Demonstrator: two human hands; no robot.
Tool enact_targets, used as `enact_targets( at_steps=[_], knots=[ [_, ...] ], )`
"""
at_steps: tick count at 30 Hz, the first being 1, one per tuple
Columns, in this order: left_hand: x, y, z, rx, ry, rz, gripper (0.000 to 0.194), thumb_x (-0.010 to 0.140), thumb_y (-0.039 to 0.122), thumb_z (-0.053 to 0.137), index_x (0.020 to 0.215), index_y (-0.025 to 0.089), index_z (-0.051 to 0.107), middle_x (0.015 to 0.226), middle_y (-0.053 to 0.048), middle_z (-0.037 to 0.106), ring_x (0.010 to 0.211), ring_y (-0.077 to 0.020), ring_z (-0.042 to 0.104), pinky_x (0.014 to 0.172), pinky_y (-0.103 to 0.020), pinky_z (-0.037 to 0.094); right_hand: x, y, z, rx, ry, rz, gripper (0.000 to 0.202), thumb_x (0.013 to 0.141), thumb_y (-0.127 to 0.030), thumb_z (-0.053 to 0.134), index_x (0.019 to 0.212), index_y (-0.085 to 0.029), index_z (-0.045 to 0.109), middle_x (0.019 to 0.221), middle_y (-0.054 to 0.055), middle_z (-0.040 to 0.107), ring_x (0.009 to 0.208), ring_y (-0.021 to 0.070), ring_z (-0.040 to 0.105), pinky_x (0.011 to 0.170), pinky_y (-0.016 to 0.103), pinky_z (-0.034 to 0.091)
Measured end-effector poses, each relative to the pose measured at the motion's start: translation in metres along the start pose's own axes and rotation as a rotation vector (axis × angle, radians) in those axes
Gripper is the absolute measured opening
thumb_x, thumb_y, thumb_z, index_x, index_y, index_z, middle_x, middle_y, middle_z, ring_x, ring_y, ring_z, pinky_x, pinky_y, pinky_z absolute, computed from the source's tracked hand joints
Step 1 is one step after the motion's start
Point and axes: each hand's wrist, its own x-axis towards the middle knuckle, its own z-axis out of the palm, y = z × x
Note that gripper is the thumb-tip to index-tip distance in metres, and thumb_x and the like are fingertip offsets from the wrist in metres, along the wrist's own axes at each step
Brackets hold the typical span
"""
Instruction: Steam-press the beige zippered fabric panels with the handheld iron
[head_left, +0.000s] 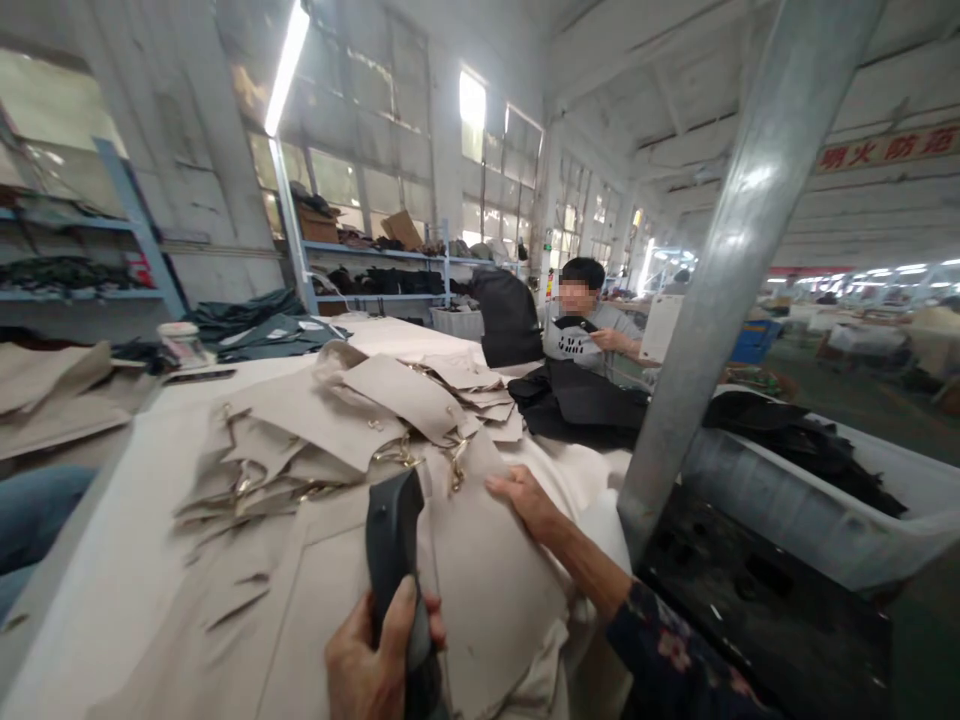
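Note:
My left hand (382,650), low in the middle of the view, is wrapped round a dark handheld tool (394,530). The tool's head points up and away over beige fabric (487,570). To its right, my right hand (521,498) rests on the beige cloth, its thumb and fingers pressed together at the fabric's upper edge. Whether it pinches the cloth is hard to tell. Gold-coloured metal clasps (457,465) lie on the fabric between and beyond my hands. A heap of beige pieces (300,420) with similar clasps spreads to the left.
A metal pole (720,260) rises close on the right, beside a white bin (810,490) of black fabric. Across the table (97,560), a person (585,320) holds something dark near black cloth (592,395). Blue shelves (375,297) stand behind; a jar (180,343) sits at the left.

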Motion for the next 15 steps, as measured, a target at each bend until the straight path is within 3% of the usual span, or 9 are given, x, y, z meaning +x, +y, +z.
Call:
enact_targets(
  at_steps=[5,9,15],
  knots=[
    [-0.0007,-0.003,0.0002,0.004,-0.047,0.02,0.045,0.066,0.057,0.058,0.07,0.013,0.059,0.045,-0.002,0.057,0.032,-0.0108,0.044,0.031,-0.02,0.034,-0.0039,0.0007,-0.0017,0.038,0.051,0.033,0.016,0.067,-0.027,0.058,0.075,-0.014,0.059,0.055,-0.002,0.056,0.045,0.0103,0.048,0.044,0.02,0.035],
    [-0.0012,-0.0033,0.0001,-0.005,-0.068,-0.002,0.043,0.067,0.057,0.058,0.071,0.013,0.059,0.045,-0.001,0.056,0.031,-0.0106,0.043,0.031,-0.021,0.035,-0.0088,-0.0032,-0.0022,0.015,0.031,0.019,0.02,0.061,-0.021,0.062,0.079,-0.012,0.061,0.059,-0.002,0.059,0.046,0.0101,0.048,0.043,0.02,0.036],
    [-0.002,-0.0053,0.0028,0.013,-0.164,0.047,0.038,0.068,0.052,0.059,0.068,0.014,0.058,0.044,-0.002,0.056,0.035,-0.0104,0.045,0.034,-0.019,0.035,-0.0061,0.0019,0.0061,0.017,0.006,-0.016,0.028,0.062,-0.019,0.061,0.09,-0.014,0.061,0.065,-0.002,0.06,0.048,0.0098,0.049,0.044,0.019,0.037]
  ],
)
